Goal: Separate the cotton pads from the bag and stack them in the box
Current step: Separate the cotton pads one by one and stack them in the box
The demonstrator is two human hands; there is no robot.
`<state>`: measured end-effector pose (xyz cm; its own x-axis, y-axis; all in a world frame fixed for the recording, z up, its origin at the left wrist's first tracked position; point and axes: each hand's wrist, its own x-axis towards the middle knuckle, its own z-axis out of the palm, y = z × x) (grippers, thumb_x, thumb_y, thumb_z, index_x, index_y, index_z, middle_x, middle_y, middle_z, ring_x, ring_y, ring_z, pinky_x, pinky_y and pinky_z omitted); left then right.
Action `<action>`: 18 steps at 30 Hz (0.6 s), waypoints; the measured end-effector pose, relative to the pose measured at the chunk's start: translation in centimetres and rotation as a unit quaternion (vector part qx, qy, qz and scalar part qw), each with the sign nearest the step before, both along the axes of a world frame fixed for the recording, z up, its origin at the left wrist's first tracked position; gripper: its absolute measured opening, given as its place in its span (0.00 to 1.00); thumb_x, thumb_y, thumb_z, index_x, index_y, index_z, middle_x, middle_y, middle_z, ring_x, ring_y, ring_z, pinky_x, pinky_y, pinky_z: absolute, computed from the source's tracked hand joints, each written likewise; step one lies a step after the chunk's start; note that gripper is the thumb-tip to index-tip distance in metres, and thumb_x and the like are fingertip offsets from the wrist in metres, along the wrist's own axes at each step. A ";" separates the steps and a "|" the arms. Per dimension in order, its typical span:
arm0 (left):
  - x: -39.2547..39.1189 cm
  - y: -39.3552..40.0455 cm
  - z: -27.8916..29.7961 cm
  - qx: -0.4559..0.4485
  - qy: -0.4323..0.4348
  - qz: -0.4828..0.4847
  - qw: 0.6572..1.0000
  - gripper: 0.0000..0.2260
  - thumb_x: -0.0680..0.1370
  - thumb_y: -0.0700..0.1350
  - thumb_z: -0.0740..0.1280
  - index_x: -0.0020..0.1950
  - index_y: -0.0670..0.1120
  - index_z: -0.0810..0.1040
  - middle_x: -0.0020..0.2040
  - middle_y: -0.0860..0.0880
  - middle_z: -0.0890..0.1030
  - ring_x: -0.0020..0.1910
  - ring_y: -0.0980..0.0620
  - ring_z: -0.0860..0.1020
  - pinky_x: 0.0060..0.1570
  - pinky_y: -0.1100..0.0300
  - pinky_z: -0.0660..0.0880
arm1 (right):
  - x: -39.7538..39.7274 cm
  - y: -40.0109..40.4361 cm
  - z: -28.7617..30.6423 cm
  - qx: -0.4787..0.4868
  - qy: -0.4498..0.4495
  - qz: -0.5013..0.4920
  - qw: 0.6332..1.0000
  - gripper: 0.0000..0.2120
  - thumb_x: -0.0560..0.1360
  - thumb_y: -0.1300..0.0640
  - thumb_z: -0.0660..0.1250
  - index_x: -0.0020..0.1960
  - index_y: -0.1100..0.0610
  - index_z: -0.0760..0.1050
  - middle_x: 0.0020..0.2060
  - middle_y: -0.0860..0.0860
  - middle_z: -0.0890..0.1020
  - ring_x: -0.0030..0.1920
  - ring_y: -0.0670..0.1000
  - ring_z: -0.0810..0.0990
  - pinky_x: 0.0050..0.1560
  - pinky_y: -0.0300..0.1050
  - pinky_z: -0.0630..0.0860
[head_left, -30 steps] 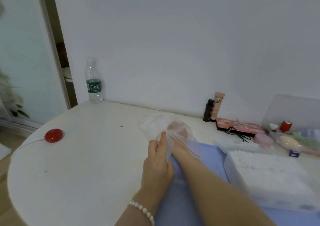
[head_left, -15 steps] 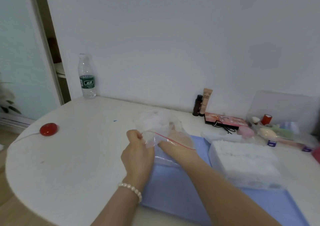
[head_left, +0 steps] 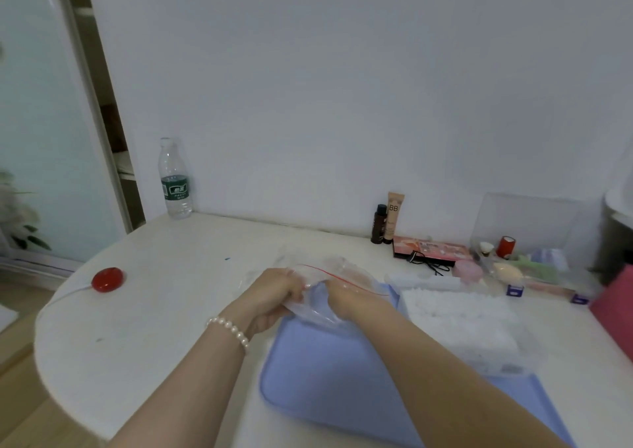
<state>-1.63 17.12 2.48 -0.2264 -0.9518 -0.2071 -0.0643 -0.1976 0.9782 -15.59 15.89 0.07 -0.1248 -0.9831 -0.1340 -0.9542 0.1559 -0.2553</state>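
The left hand (head_left: 270,293), with a pearl bracelet (head_left: 230,331) at its wrist, has its grip closed around the near edge of a clear plastic zip bag with a red seal line (head_left: 329,276), fingers curled over the plastic at the bag's mouth. The right hand (head_left: 346,298) is pushed into the bag's opening; the plastic covers its fingers and blurs them, so I cannot tell how its grip stands or whether it holds any white cotton pads. The bag is lifted just above the far left corner of a pale blue rectangular mat (head_left: 329,375), which lies on the round-edged white worktop (head_left: 144,327).

Just right of the hands, on the mat's far right part, stands a clear plastic box (head_left: 486,355) already filled with stacked white cotton pads (head_left: 455,314). Between the right forearm and the box is a narrow gap of mat.

To the left of the hands the worktop runs open out to its curved edge, with only a red round button on a white cord (head_left: 107,279) and, at the wall, a clear water bottle with a green label (head_left: 174,180). Behind the box, along the wall, sit a dark small bottle (head_left: 378,224), a beige tube marked BB (head_left: 393,217), a pink flat palette (head_left: 428,249) and a clear organiser tray of small cosmetics (head_left: 534,262).
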 end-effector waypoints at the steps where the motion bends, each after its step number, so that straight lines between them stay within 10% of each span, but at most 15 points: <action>1: 0.4 -0.2 -0.3 0.012 0.007 -0.029 0.999 0.08 0.56 0.32 0.61 0.30 0.43 0.72 0.32 0.45 0.70 0.33 0.50 0.70 0.31 0.63 0.63 | 0.1 -0.3 0.1 0.001 -0.018 0.003 1.000 0.12 0.78 0.56 0.55 0.35 0.50 0.65 0.34 0.46 0.68 0.48 0.50 0.72 0.44 0.39 0.65; 6: 1.1 -1.4 -1.2 -0.057 -0.051 0.026 0.997 0.06 0.67 0.44 0.75 0.39 0.43 0.82 0.38 0.46 0.82 0.43 0.47 0.80 0.40 0.62 0.76 | 1.8 -0.2 -0.4 -0.087 -0.030 0.114 0.989 0.07 0.76 0.53 0.60 0.45 0.47 0.76 0.39 0.42 0.78 0.41 0.41 0.77 0.41 0.30 0.72; 11: 1.5 -2.4 -0.6 -0.151 -0.376 0.160 0.900 0.25 0.78 0.63 0.55 0.55 0.43 0.78 0.57 0.43 0.77 0.66 0.44 0.67 0.64 0.53 0.59 | 4.9 -1.7 0.1 0.055 -0.179 0.095 0.978 0.13 0.76 0.57 0.61 0.58 0.56 0.77 0.53 0.55 0.80 0.54 0.55 0.78 0.51 0.46 0.73; 15: 2.1 -2.8 -0.4 -0.107 -0.319 0.128 0.933 0.24 0.81 0.59 0.50 0.64 0.42 0.72 0.65 0.40 0.71 0.69 0.41 0.64 0.67 0.51 0.58 | 5.9 -2.4 0.1 -0.030 -0.137 0.102 0.985 0.10 0.71 0.53 0.56 0.41 0.50 0.76 0.37 0.46 0.79 0.48 0.47 0.78 0.59 0.50 0.72; 18: 1.8 -3.6 -1.5 -0.098 -0.258 0.118 0.954 0.24 0.79 0.62 0.50 0.57 0.45 0.73 0.62 0.41 0.73 0.65 0.41 0.68 0.67 0.46 0.62 | 6.1 -1.9 1.1 0.003 -0.130 0.129 0.983 0.09 0.77 0.57 0.58 0.46 0.51 0.77 0.36 0.48 0.74 0.47 0.46 0.73 0.60 0.45 0.69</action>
<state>0.17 13.53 0.94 0.0823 -0.9956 -0.0450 -0.5230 -0.0816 0.8484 -9.48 14.00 1.14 0.1673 -0.9768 -0.1338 -0.8644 -0.0801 -0.4964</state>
